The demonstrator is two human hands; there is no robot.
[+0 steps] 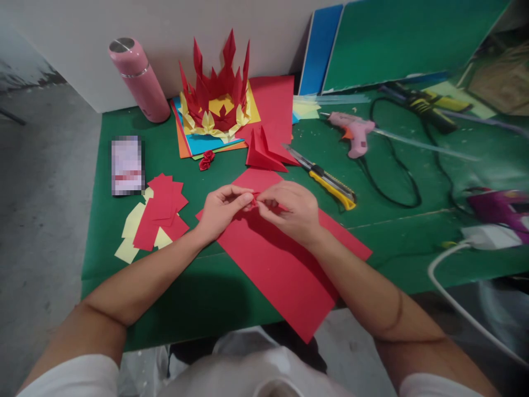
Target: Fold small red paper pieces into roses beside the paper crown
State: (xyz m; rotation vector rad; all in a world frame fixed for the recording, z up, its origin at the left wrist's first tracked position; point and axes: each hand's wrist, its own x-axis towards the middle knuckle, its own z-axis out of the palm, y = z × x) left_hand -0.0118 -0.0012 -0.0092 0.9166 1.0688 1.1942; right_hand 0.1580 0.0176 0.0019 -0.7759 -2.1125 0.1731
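Between the fingertips of my left hand [226,207] and my right hand [292,209] is a small piece of red paper [255,198], mostly hidden by the fingers. Both hands are closed in a pinch on it, above a large red paper sheet [281,270] that lies slantwise on the green table. Just beyond the hands sit two small folded red paper roses [206,160]. Close to them stand pointed folded red paper pieces [268,151]. To the right of my right hand lies a yellow utility knife [330,184], its blade pointing away to the left.
A red and yellow folded-paper crown [219,105] rests on stacked coloured paper at the back, beside a pink flask [142,80]. Red and cream paper pieces [155,212] and a blurred-out phone-like object [127,165] lie left. A pink glue gun [353,132], pliers [430,107] and a white power strip [491,237] are right.
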